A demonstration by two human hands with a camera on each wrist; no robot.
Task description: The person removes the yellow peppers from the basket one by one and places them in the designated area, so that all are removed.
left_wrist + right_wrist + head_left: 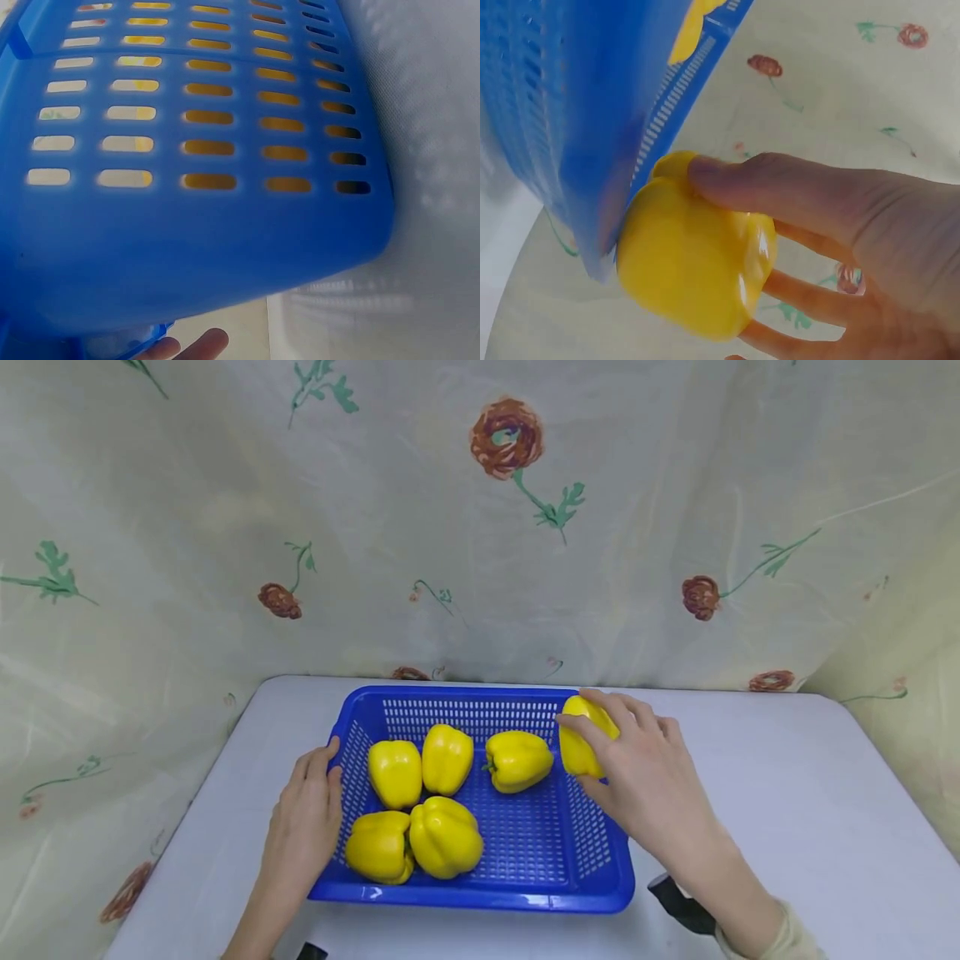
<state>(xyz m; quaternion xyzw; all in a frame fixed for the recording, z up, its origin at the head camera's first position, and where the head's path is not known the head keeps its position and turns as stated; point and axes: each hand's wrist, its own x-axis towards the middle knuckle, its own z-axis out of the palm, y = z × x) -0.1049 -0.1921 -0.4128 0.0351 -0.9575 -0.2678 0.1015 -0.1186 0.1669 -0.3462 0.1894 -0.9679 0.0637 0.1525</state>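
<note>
A blue plastic basket [525,900] with slotted walls holds several yellow bell peppers, among them one [519,762] lying on its side with its green stem to the left. My right hand [652,768] grips another yellow bell pepper [588,735] over the basket's right rim. In the right wrist view, the thumb presses this pepper [690,255] from one side and the fingers curve round the other, right beside the basket wall. My left hand [303,814] holds the basket's left rim; in the left wrist view, only two fingertips [206,345] show past the blue wall [187,247].
The basket stands on a table with a white cover [787,793]. Behind it hangs a pale curtain [600,610] printed with brown flowers and green leaves. A dark strap [681,906] shows at my right wrist.
</note>
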